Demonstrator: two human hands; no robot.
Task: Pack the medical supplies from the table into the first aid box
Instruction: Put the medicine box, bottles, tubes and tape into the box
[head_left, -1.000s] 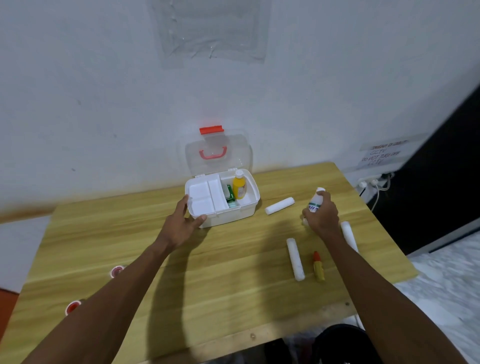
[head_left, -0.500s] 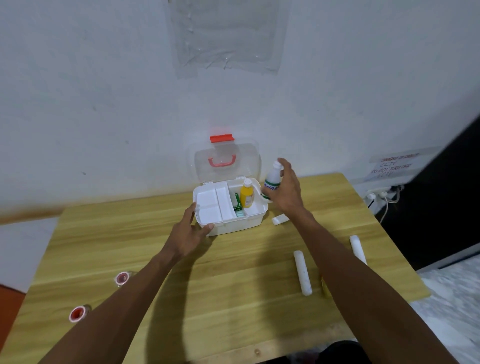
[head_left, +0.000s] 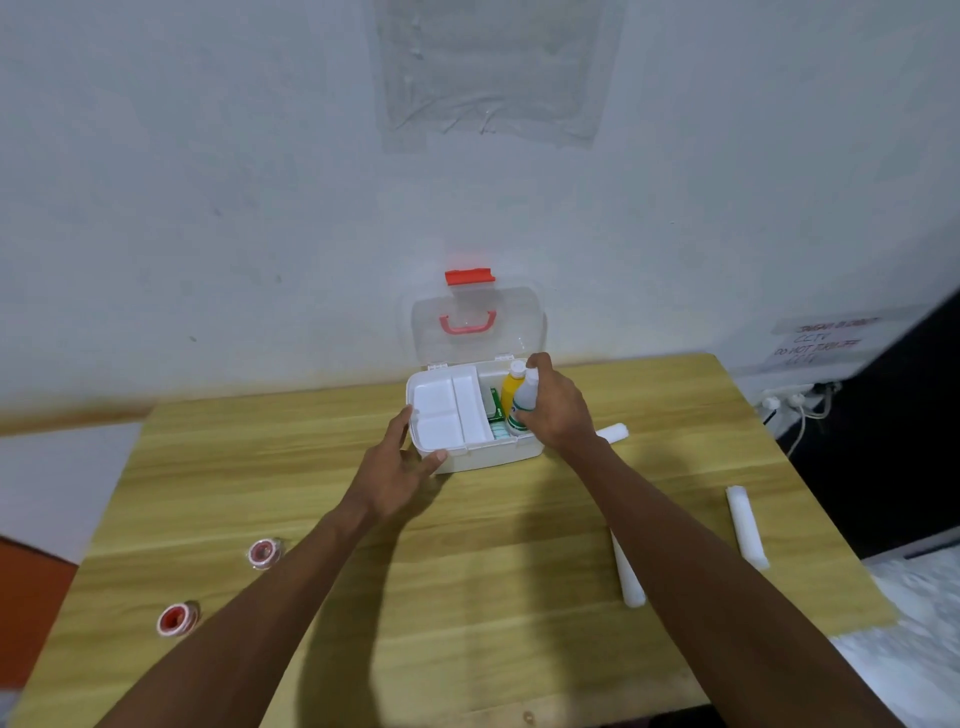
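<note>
The white first aid box (head_left: 483, 457) stands open at the table's far middle, its clear lid (head_left: 478, 325) upright against the wall. My right hand (head_left: 558, 405) grips a white bottle (head_left: 523, 400) and holds it upright inside the box's right compartment, beside a yellow bottle (head_left: 511, 387) and a green packet (head_left: 496, 405). My left hand (head_left: 395, 467) holds the box's front left corner, thumb on the front wall. Three white gauze rolls lie on the table: one (head_left: 615, 432) right of the box, one (head_left: 628, 579) partly under my right forearm, one (head_left: 747, 527) near the right edge.
Two red-and-white tape rolls (head_left: 265, 552) (head_left: 177, 618) lie on the wooden table (head_left: 467, 597) at the left. A white tray insert (head_left: 447, 410) fills the box's left half. Cables and a socket (head_left: 789, 402) hang beyond the table's right edge.
My right hand carried the white bottle from the table's right side over to the box and lowered it into the right compartment. My left hand stayed on the box's corner.
</note>
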